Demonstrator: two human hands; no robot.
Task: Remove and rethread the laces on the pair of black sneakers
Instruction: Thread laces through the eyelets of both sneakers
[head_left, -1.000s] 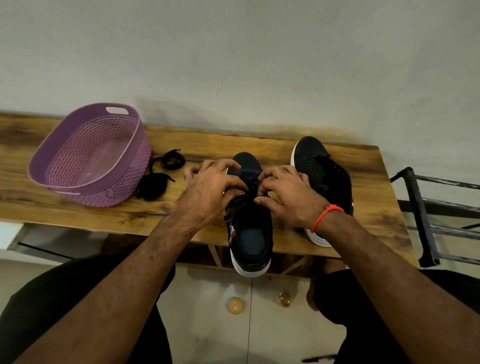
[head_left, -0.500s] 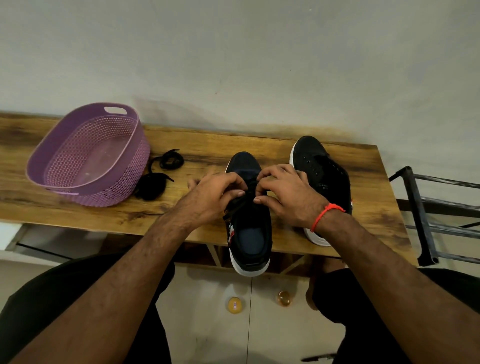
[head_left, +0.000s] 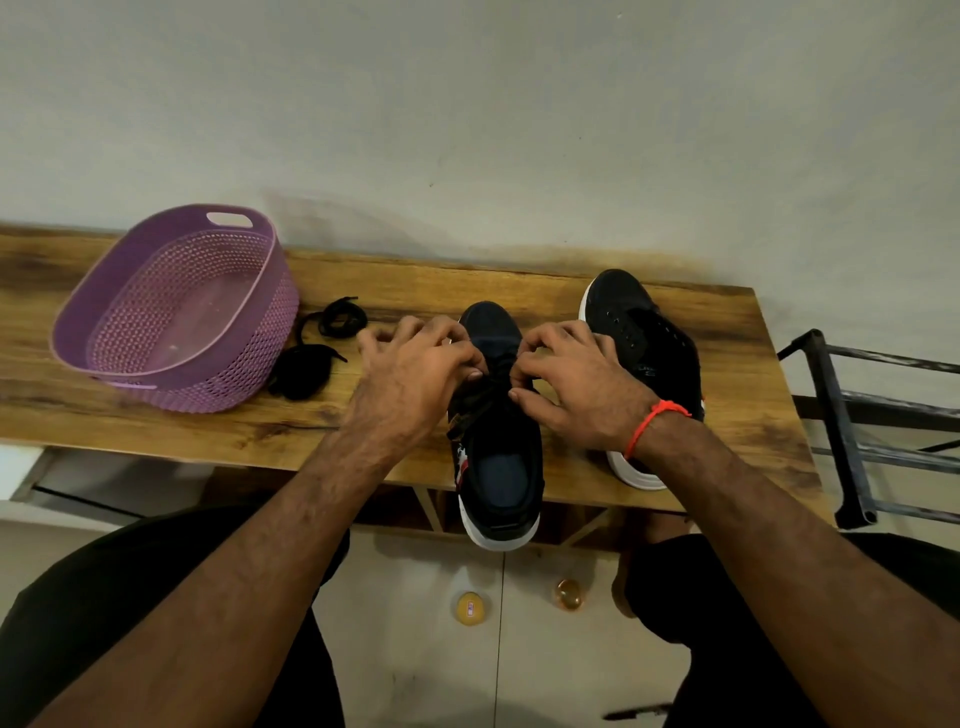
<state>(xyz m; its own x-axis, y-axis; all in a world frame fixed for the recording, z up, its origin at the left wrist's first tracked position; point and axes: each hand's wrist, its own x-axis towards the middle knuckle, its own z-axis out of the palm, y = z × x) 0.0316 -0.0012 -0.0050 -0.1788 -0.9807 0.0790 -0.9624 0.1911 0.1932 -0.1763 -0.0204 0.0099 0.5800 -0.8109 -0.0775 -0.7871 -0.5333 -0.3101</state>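
L hand (head_left: 415, 374) shifted farther up near sneaker (head_left: 498, 441); heel overhangs table (head_left: 727, 415) edge.

- One view only, from a camera on the person's head, so no second view shares the scene.
- It looks forward and steeply down across the person's lap onto a wooden table (head_left: 675, 426) set against a wall.
- It sits close: both forearms enter from the near edge and run up to mid-frame.
- The wide lens bends the table's edges, and takes in a purple basket (head_left: 171, 312) far left and a dark metal frame (head_left: 841, 431) at right.
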